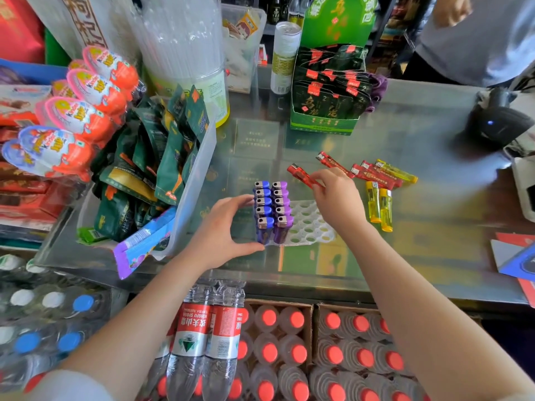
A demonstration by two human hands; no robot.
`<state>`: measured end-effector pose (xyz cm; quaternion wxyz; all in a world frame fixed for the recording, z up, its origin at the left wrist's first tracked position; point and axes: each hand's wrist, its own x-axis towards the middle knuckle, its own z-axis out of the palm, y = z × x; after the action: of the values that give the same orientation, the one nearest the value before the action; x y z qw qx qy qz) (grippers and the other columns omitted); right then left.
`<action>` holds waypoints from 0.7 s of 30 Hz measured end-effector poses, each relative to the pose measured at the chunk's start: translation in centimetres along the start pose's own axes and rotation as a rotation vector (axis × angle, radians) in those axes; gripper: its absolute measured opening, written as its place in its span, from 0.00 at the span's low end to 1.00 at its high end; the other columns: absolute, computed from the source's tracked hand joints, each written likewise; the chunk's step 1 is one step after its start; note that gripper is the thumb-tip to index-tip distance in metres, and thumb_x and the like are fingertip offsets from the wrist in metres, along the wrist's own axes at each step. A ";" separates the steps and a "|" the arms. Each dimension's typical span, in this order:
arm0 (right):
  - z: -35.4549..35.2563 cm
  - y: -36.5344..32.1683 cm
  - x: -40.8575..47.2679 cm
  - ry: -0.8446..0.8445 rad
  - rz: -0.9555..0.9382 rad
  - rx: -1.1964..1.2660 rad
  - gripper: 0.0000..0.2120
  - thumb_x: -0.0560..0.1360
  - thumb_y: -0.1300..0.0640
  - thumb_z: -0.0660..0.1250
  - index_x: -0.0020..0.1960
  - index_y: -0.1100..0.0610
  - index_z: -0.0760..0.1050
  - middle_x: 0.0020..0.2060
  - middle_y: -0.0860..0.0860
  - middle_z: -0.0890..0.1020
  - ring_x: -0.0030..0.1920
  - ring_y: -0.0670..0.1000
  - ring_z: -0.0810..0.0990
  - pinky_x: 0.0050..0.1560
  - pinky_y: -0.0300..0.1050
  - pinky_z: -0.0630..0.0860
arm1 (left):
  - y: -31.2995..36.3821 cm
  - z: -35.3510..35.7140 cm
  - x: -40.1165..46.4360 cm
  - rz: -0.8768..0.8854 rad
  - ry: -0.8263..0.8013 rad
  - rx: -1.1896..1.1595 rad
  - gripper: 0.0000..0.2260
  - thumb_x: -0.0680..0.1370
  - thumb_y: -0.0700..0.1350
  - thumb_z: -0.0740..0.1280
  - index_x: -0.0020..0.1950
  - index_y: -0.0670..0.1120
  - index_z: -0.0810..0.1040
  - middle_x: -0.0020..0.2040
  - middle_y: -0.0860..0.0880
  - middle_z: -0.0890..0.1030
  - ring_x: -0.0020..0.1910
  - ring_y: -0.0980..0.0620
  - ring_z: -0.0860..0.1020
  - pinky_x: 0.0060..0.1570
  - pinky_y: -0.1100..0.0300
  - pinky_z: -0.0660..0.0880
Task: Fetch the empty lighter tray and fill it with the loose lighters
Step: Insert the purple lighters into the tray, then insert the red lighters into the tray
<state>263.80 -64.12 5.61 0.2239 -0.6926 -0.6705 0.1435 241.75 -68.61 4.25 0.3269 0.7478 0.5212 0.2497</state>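
Note:
A white lighter tray (pixel 311 224) with round holes sits mid-counter on the glass. Its left side holds a row of blue lighters (pixel 263 211) and a row of purple lighters (pixel 280 211), standing upright. My left hand (pixel 224 230) cups the tray's left side, thumb at the front corner. My right hand (pixel 337 198) hovers above the tray's right half and pinches a red lighter (pixel 302 175) that points up and left. Loose red lighters (pixel 367 172) lie to the right, with two yellow lighters (pixel 379 204) below them and another yellow lighter (pixel 398 170) behind.
A clear bin of green snack packets (pixel 162 157) stands left of the tray. A green display box (pixel 327 91) and a can (pixel 285 56) are at the back. A black barcode scanner (pixel 498 123) sits far right. Bottled water crates (pixel 289 351) lie below the counter. Another person (pixel 477 33) stands behind the counter.

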 end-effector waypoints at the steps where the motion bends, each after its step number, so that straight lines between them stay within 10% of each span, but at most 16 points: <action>1: 0.4 0.0 0.4 -0.032 0.015 -0.072 0.11 0.76 0.61 0.60 0.57 0.60 0.74 0.55 0.58 0.77 0.52 0.60 0.76 0.45 0.49 0.74 | 0.0 0.0 0.1 0.001 -0.001 -0.004 0.36 0.62 0.49 0.77 0.67 0.51 0.65 0.57 0.59 0.68 0.59 0.62 0.65 0.55 0.73 0.60; 9: 1.0 -1.0 1.5 -0.100 -0.103 -0.385 0.07 0.73 0.69 0.59 0.50 0.65 0.72 0.48 0.61 0.77 0.48 0.61 0.76 0.36 0.47 0.67 | -0.3 0.1 0.2 0.037 -0.005 0.021 0.36 0.62 0.51 0.77 0.66 0.49 0.66 0.60 0.57 0.69 0.57 0.67 0.64 0.53 0.82 0.55; 17: -1.0 -1.7 -2.1 -0.036 0.054 0.525 0.07 0.71 0.65 0.66 0.48 0.56 0.76 0.42 0.54 0.83 0.42 0.54 0.81 0.48 0.51 0.78 | 0.1 0.0 0.0 0.018 0.000 0.016 0.34 0.62 0.52 0.76 0.65 0.49 0.67 0.59 0.58 0.69 0.58 0.63 0.67 0.53 0.79 0.57; 21: -0.3 -1.4 -3.1 -0.104 0.046 0.553 0.07 0.71 0.62 0.69 0.48 0.55 0.77 0.43 0.55 0.83 0.43 0.54 0.81 0.48 0.51 0.78 | 0.1 0.0 -0.2 0.032 0.000 0.012 0.34 0.60 0.58 0.71 0.64 0.50 0.68 0.59 0.58 0.70 0.59 0.61 0.68 0.55 0.73 0.61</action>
<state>262.52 -67.27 6.27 0.3663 -0.6120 -0.6006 0.3613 241.70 -68.77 4.32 0.3184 0.7578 0.5108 0.2519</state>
